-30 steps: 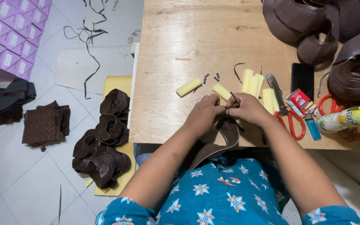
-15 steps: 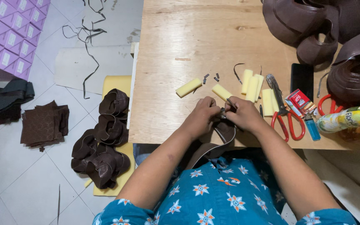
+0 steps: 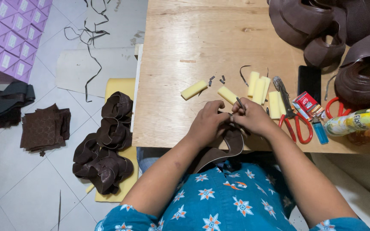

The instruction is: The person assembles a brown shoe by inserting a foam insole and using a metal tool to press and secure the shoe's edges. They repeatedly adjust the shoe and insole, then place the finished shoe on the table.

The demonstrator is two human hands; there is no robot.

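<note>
Both hands meet at the near edge of the plywood table (image 3: 185,38), working on the end of a dark brown leather strap (image 3: 233,143) that curves down off the edge toward the person's lap. The left hand (image 3: 208,124) is curled closed, pinching the strap's end from the left; the right hand (image 3: 253,119) is clenched too, gripping a thin grey metal tool (image 3: 240,103) whose tip rises between the fingers, with a small metal fitting, too small to identify, showing where the two hands touch. As a judgement, the work on this strap is in mid-course: the piece sits firmly in both grips and the tool is not laid down. How much of the strap is finished cannot be told, since the hands hide the spot. A heap of folded brown leather pieces (image 3: 105,145) lies on a yellow foam pad (image 3: 118,87) on the floor to the left; whether those are done or waiting is not clear. On the table, yellow foam blocks (image 3: 260,87) lie just beyond the hands, another foam block (image 3: 194,89) apart to the left, and small grey scraps (image 3: 217,80) between them. To the right lie red-handled scissors (image 3: 294,122), a small red box (image 3: 305,102), a blue lighter (image 3: 320,130), a black phone (image 3: 309,81) and a yellow-green bottle (image 3: 356,121). Large coils of brown leather (image 3: 309,25) fill the far right corner.
</note>
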